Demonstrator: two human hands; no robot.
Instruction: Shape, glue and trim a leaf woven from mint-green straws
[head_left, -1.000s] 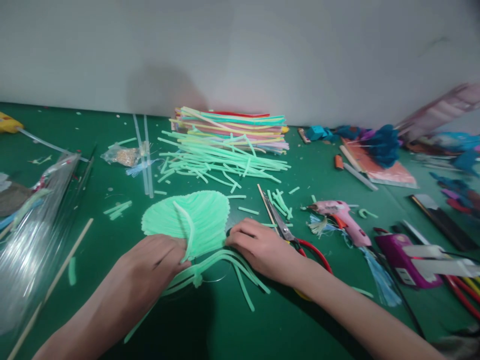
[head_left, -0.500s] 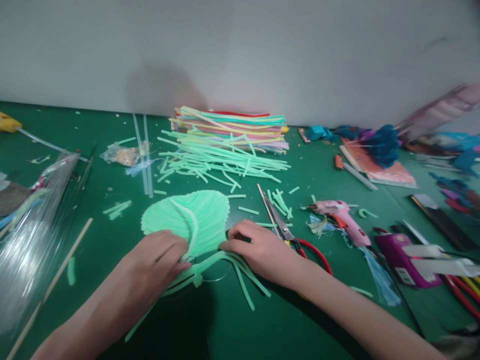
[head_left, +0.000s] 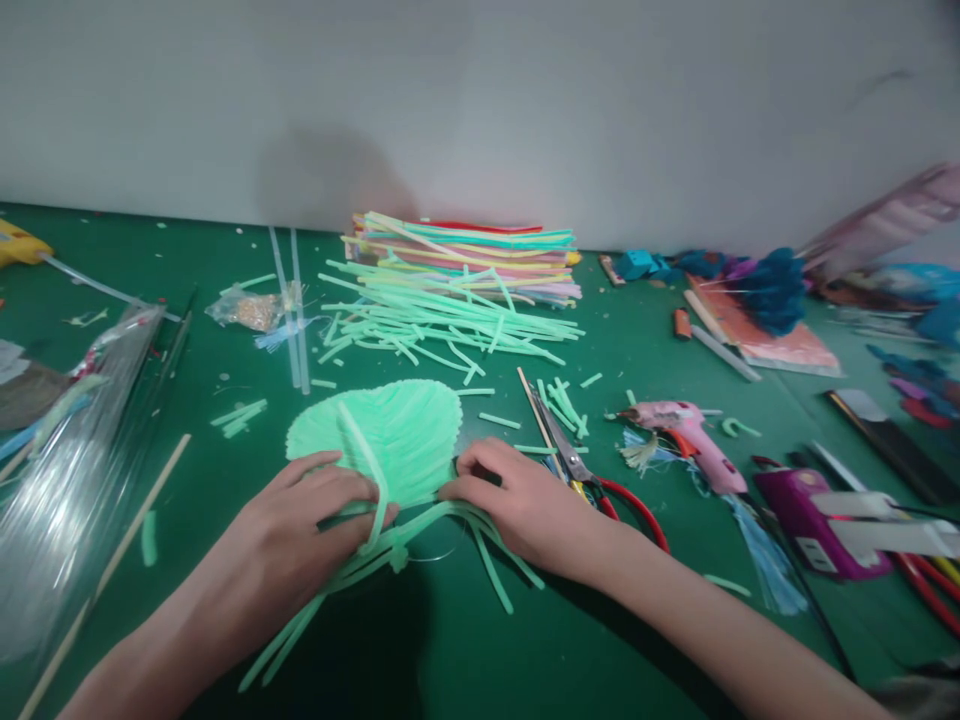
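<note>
A light green leaf shape made of straws (head_left: 397, 430) lies flat on the green table. My left hand (head_left: 289, 540) rests on its near left edge, fingers stretched flat over the leaf and its loose stems (head_left: 420, 545). My right hand (head_left: 517, 500) presses on the leaf's near right corner, fingertips pinched down where the stems fan out. A single straw runs up the middle of the leaf like a rib.
Red-handled scissors (head_left: 592, 480) lie just right of my right hand. A pink glue gun (head_left: 686, 435) sits further right. Cut green straws (head_left: 442, 325) and a stack of coloured straws (head_left: 465, 255) lie behind. A clear bag (head_left: 67, 470) and wooden stick are at left.
My left hand has spread flat and slid forward over the leaf's left edge. The loose stems have shifted a little towards me. My right hand has hardly moved.
</note>
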